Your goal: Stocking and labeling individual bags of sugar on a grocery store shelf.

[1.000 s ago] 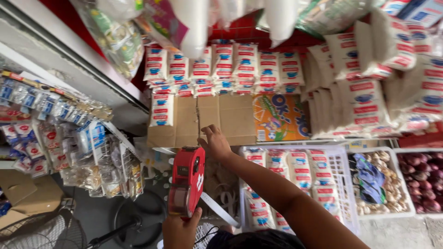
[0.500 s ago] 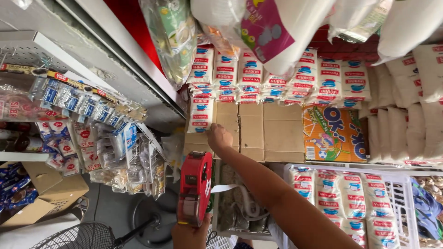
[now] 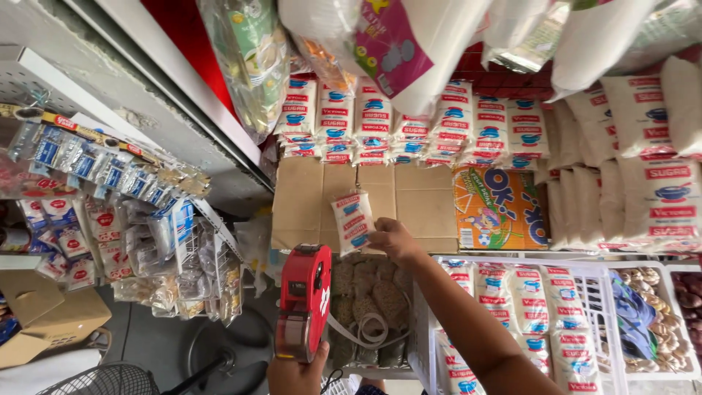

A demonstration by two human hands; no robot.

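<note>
My left hand (image 3: pixel 296 373) grips a red price-label gun (image 3: pixel 303 300), held upright at the bottom centre with a white paper strip curling off it. My right hand (image 3: pixel 395 240) reaches forward and holds a small clear packet with red and blue print (image 3: pixel 352 222), lifted just above the flaps of a brown cardboard box (image 3: pixel 307 197). Below that hand lies an open box of brownish netted bundles (image 3: pixel 365 303).
Rows of the same packets (image 3: pixel 409 121) are stacked behind the box, with larger white bags (image 3: pixel 658 183) at right. A white plastic crate (image 3: pixel 607 292) holds more packets. An orange printed carton (image 3: pixel 497 208), hanging sachet strips (image 3: pixel 110 175) at left, overhead bags, a fan (image 3: pixel 110 380).
My right hand, which rested empty on the cardboard flaps, now holds a small packet lifted off them. The view has shifted down and closer; the label gun stays in my left hand.
</note>
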